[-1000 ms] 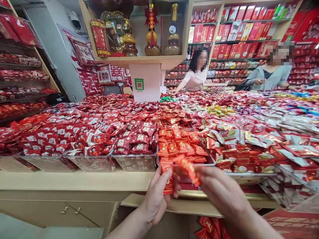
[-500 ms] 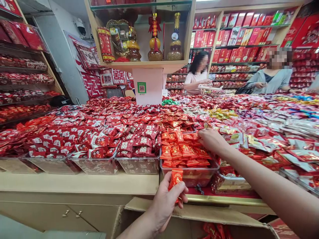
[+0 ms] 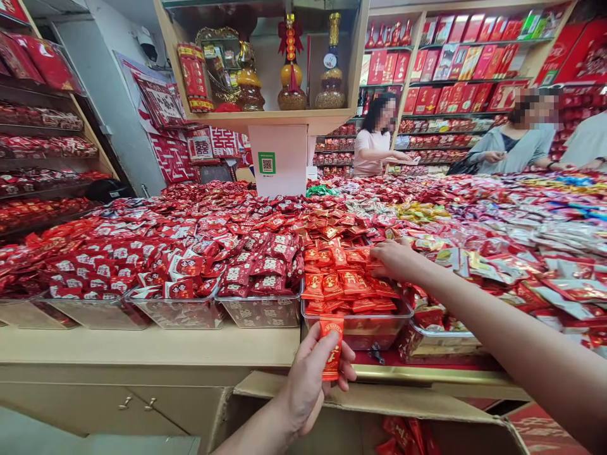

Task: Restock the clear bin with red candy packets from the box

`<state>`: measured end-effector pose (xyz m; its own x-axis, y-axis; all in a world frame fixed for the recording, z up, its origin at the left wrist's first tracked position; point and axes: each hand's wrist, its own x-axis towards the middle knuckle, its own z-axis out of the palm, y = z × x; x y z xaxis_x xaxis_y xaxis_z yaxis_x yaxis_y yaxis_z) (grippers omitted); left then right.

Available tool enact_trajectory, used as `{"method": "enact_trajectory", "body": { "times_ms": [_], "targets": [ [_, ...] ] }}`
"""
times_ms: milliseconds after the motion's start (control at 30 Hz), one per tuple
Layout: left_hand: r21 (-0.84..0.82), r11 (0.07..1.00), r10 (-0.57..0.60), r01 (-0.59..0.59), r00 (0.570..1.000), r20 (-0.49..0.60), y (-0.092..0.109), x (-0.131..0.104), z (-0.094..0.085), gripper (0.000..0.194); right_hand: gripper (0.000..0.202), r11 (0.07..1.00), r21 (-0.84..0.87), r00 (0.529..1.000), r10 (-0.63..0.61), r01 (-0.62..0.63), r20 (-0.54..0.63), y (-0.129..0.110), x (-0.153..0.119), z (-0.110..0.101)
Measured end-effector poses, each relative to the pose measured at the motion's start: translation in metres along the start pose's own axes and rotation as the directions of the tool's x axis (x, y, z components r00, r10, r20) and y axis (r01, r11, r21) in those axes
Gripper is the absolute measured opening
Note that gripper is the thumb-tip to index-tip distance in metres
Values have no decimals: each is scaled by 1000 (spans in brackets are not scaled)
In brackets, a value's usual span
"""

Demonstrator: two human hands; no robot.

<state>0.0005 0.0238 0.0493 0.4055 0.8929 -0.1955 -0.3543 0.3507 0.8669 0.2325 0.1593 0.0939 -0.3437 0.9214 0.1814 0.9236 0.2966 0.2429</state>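
Here, hands at red packets, filled bins alongside, open carton below

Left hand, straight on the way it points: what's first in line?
Likely the clear bin just ahead, met first by the red packet in the left hand. The two overlap in this one view, so any gap between them is unclear.

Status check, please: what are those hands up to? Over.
Left hand: holding red packet. Right hand: at packets in clear tub, grip unclear. Open cardboard box below.
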Motion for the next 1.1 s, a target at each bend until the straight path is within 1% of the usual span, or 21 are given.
{"method": "enact_trajectory", "body": {
  "times_ms": [167,267,333,400,433,467,500,533,567,600,633,667,700,767,867,933,967,1000,1033,1067,1100],
  "targets": [
    [-20,1000,-3,3,1000,-1,0,1,0,24,25,1000,10,1000,14,-14,5,2,4,3],
    [-88,995,-38,39,999,9,2,3,-1,40,27,999,26,999,41,-41,-15,2,2,-3],
    [-144,988,-52,54,998,20,2,4,-2,49,25,998,25,997,56,-55,-55,-5,-5,-11],
    [-186,981,-42,46,999,27,3,5,-2,50,21,989,139,989,60,-41,-138,-21,-20,-20],
    [-195,980,-35,40,999,31,3,5,-3,49,21,962,273,981,71,-20,-182,-33,-29,-24],
    [-195,980,-32,39,999,38,3,5,-3,50,22,887,462,973,98,10,-209,-46,-39,-26],
    [-184,982,-36,46,998,52,2,5,-3,51,24,748,663,972,124,39,-198,-61,-50,-27],
    [-158,986,-43,53,997,69,2,4,-3,51,28,558,828,980,132,53,-151,-75,-60,-27],
    [-118,991,-48,58,995,87,1,4,-3,47,29,368,928,992,92,48,-88,-89,-69,-25],
    [-67,996,-50,57,993,104,0,3,-3,43,28,209,978,998,44,28,-38,-101,-77,-22],
    [-11,999,-49,51,992,118,-2,3,-3,38,25,92,996,1000,12,9,-10,-110,-82,-18],
    [42,998,-45,40,991,129,-3,2,-3,35,21,20,1000,1000,7,0,0,-117,-87,-14],
    [89,996,-42,30,989,139,-5,2,-3,34,20,-25,1000,1000,27,1,0,-122,-89,-10],
    [140,990,-47,25,986,159,-8,3,-3,34,21,-84,996,996,90,10,-3,-127,-92,-3],
    [149,988,-61,35,983,173,-10,4,-2,36,23,-166,986,992,124,-12,33,-129,-95,6],
    [139,990,-47,26,988,146,-10,4,-1,38,21,-171,985,978,204,-4,39,-133,-99,10],
    [127,992,-31,16,993,116,-10,4,-1,40,18,-144,989,967,256,21,17,-136,-101,12],
    [102,995,-11,3,997,75,-9,4,0,41,18,-90,994,951,308,60,-29,-139,-104,13],
    [64,998,12,-14,1000,28,-9,4,1,42,22,0,994,933,346,108,-101,-142,-107,14],
    [17,999,36,-35,999,-20,-8,4,1,43,29,126,979,914,355,161,-196,-144,-110,15],
    [-34,998,56,-58,996,-63,-7,4,1,44,36,279,935,896,320,220,-306,-147,-112,15]
  ]
}}
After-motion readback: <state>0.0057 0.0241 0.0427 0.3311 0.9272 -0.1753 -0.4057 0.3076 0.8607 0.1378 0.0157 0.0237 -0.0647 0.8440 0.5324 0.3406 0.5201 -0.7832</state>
